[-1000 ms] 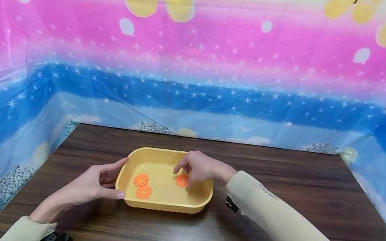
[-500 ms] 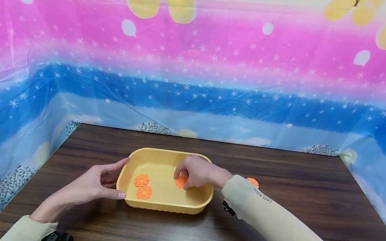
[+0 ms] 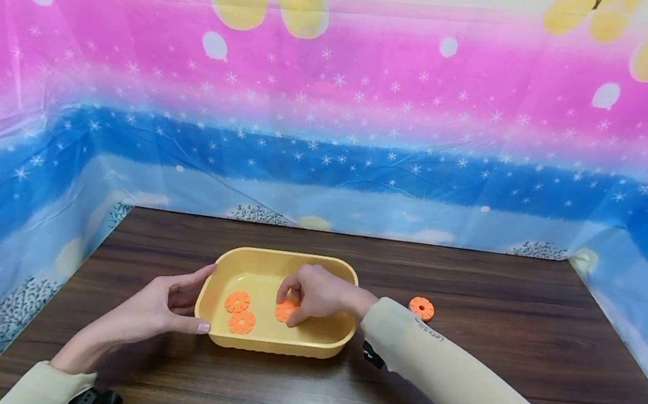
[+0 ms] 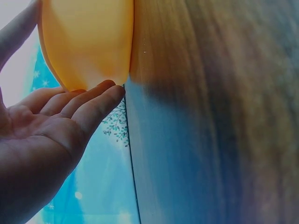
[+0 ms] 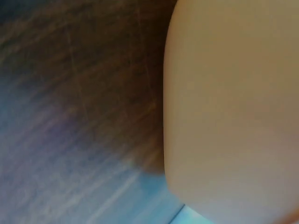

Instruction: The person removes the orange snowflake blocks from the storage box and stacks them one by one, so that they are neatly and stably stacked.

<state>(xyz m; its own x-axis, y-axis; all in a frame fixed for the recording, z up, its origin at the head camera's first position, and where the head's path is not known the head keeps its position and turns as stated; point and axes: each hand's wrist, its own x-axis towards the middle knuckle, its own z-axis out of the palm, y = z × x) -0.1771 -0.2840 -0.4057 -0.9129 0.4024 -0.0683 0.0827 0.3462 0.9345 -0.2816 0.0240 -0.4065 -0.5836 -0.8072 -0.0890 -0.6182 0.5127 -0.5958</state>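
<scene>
A yellow rectangular plastic tray (image 3: 305, 348) stands on the wooden table. My left hand (image 3: 153, 306) holds its left end, thumb at the near corner and fingers along the far corner. In the left wrist view, the fingers of the left hand (image 4: 60, 121) touch the tray's end wall (image 4: 88, 42). My right hand (image 3: 321, 292) reaches inside, thumb and fingers pinching an orange notched plastic disc (image 3: 285, 310) low over the tray floor. Two similar discs, one (image 3: 237, 301) and another (image 3: 241, 322), lie at the left, edges meeting. The tray wall (image 5: 229, 102) hides the right hand in the right wrist view.
Another orange notched disc (image 3: 422, 308) lies on the table (image 3: 483, 298) right of the tray, just beyond the right sleeve (image 3: 450, 362). A patterned cloth (image 3: 329, 162) with snowflakes hangs around the table's back and sides.
My right hand has closed its fingertips on the disc and shifted left with it inside the tray. The sleeve's shift uncovers the disc on the table. My left hand stays put.
</scene>
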